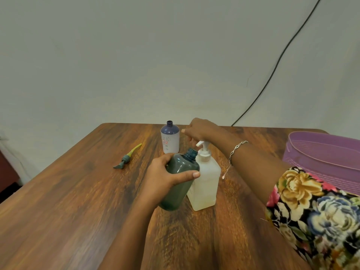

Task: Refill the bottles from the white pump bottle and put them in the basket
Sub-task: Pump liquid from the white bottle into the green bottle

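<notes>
White pump bottle (205, 180): translucent whitish plastic, squarish body with rounded shoulders, opaque white pump head with the spout pointing left. It stands upright on the table (58, 211), near the middle and slightly right.

Dark green bottle (181, 172): smooth, semi-opaque plastic, rounded body, short threaded neck, no cap. It is tilted, its open mouth leaning right, just under the pump spout, and its side lies against the pump bottle's left face.

Left hand (161, 178): clamped round the dark green bottle from the left, thumb across the near side and fingers curled over the top of the body.

Right hand (199, 129): above and just behind the pump head, fingers bent downward. Whether they touch or grip the pump cannot be told. A silver chain bracelet (236, 151) is on the wrist, and there is a floral sleeve (315, 211) at the upper arm.

Blue-shouldered bottle (169, 138): white cylindrical body, dark blue dome and open neck, small red mark on the label. It stands upright behind the green bottle, apart from both hands.

Loose pump (126, 158): grey-green head with a yellowish dip tube, lying flat well to the left.

Basket (321, 158): purple ribbed plastic, at the table's right edge.

Table: glossy, dark wood grain. Black cable (282, 55): runs down the pale wall.
</notes>
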